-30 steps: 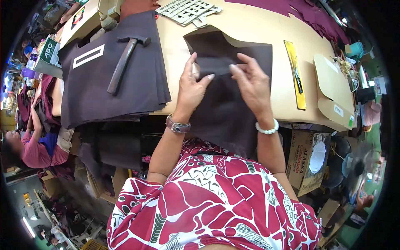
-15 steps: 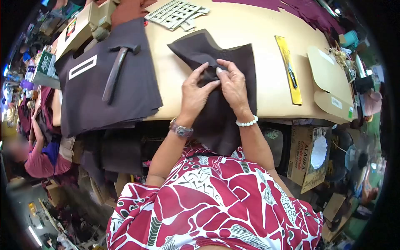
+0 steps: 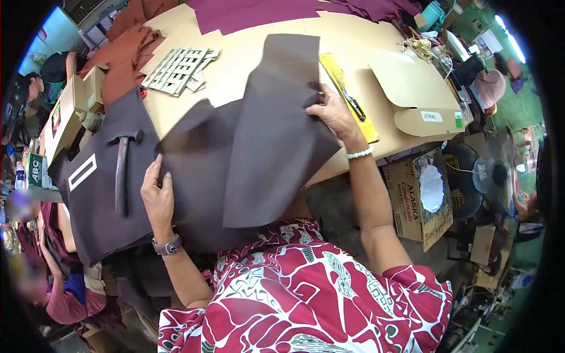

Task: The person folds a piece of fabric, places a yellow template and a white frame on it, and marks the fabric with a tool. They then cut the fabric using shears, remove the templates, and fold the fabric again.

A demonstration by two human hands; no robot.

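A large dark brown sheet of material (image 3: 265, 135) spreads between my hands, its right part raised and folded over. On its right edge, my right hand (image 3: 335, 113) is closed with thumb and fingers pinching the sheet. At the left edge my left hand (image 3: 158, 197) has the material between thumb and fingers. A hammer (image 3: 122, 170) lies left of it on a stack of dark sheets (image 3: 97, 203), beside a pale rectangular frame (image 3: 82, 172).
Behind lie pale slotted templates (image 3: 176, 70) and maroon material (image 3: 253, 15) on the table (image 3: 235, 50). A yellow strip with a cutter (image 3: 352, 103) and an open cardboard folder (image 3: 412, 88) are at right. Another person in pink (image 3: 76, 300) is at lower left.
My hands have moved apart, the left one toward the hammer and the right one outward. The dark sheet is now opened wide and lifted. The view has shifted to the right.
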